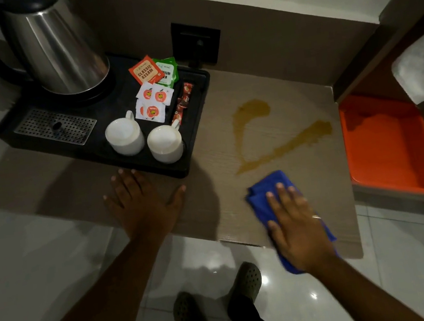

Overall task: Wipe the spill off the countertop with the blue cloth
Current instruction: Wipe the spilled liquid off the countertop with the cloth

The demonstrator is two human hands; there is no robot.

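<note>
A brown, V-shaped spill [265, 135] lies on the beige countertop [225, 199], right of the black tray. The blue cloth [260, 202] rests flat on the countertop just below the spill's lower tip. My right hand [296, 227] presses flat on the cloth, fingers spread over it and pointing toward the spill. My left hand [142, 202] lies flat on the countertop with fingers apart, just in front of the tray, holding nothing.
A black tray [201, 134] holds a steel kettle [56, 46], two white cups [125, 136], tea sachets [147, 72] and sugar packets. An orange tray [389, 146] sits at the right edge. A wall socket [196, 42] is behind. The front edge drops to a tiled floor.
</note>
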